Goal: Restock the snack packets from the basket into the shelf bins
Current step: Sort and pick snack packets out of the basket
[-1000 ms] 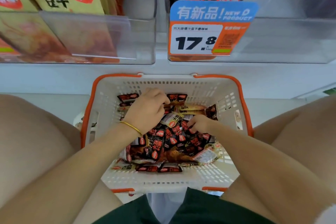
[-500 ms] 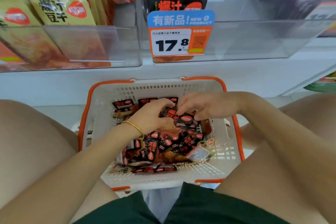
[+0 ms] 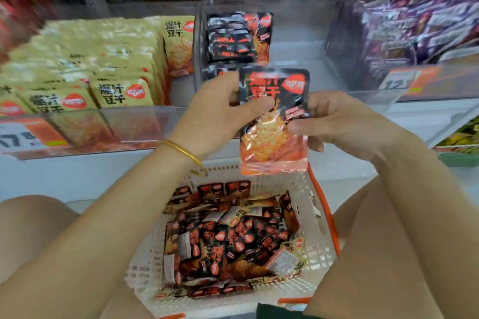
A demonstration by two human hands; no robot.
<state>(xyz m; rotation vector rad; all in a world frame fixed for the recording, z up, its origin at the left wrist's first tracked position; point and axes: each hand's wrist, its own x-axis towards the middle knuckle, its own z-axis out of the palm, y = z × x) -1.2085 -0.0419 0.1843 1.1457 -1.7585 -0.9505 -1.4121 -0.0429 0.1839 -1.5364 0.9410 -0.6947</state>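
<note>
A black and orange snack packet is upright in the air above the basket, held between both hands. My left hand grips its upper left edge, thumb across the front. On its right edge my right hand pinches it. Below, the white basket with orange rim holds several black and orange packets. Behind the raised packet is a clear shelf bin with a few matching black packets standing at its left side.
A clear bin to the left is packed with yellow packets. At the right, another bin holds purple packets. Orange price tags hang on the bin fronts. My bare knees flank the basket.
Both hands rose out of the basket with one black packet, up to the level of the shelf bins. The view tilted upward toward the shelf.
</note>
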